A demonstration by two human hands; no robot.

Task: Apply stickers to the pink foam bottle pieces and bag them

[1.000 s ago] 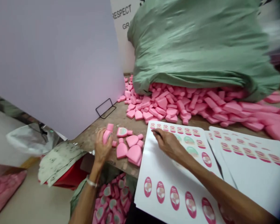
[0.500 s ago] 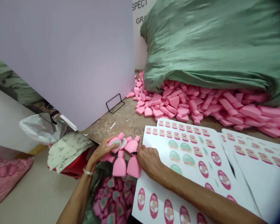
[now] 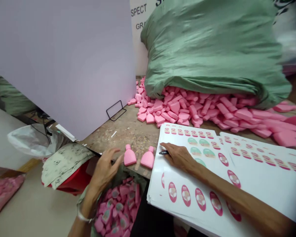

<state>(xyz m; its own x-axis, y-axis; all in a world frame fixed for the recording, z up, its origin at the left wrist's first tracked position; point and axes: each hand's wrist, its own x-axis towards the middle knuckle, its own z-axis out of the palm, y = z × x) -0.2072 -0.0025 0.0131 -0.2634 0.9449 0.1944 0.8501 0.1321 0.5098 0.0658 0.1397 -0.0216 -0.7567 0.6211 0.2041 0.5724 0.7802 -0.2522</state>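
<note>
Pink foam bottle blanks (image 3: 130,155), two of them, are lying slightly apart on the wooden workbench (image 3: 123,138), between both hands. Left hand (image 3: 105,169) is hovering just beside them, fingers (image 3: 111,151) spread and half curled, gripping nothing. Right hand (image 3: 179,157) is resting on a stack of printed label sheets (image 3: 177,210), fingers (image 3: 169,146) closing on a small dark pen-like tool (image 3: 163,152), exact type too small to tell. Labelled pink pieces (image 3: 118,207) are heaping below the bench edge. Loose pink foam shapes (image 3: 187,112) are spilling from under a green sack (image 3: 212,56).
</note>
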